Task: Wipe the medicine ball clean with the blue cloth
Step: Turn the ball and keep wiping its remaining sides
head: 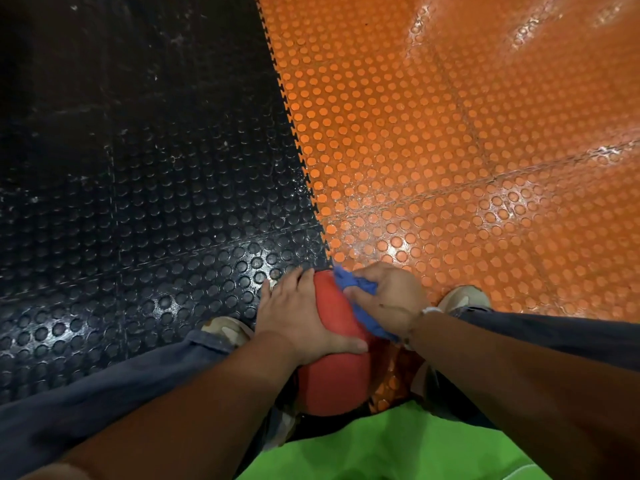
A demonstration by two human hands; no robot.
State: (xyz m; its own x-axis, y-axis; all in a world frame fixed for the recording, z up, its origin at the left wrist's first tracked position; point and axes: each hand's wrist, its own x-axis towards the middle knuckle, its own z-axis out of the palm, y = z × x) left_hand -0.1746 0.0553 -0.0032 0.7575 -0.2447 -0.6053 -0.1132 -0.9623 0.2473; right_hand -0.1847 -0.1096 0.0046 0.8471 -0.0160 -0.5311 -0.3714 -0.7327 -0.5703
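A red medicine ball [334, 379] sits low in the view between my knees, above the floor. My left hand [298, 315] lies spread over its left side, fingers straight and thumb across the top. My right hand [389, 299] grips a bunched blue cloth [356, 289] and presses it against the ball's upper right side. Part of the cloth trails down under my right wrist. The far side of the ball is hidden by my hands.
The floor is studded rubber matting, black [145, 188] on the left and orange [467, 161] on the right, joined by a toothed seam. My two shoes [227, 329] stand either side of the ball. My green shirt [398, 448] fills the bottom edge.
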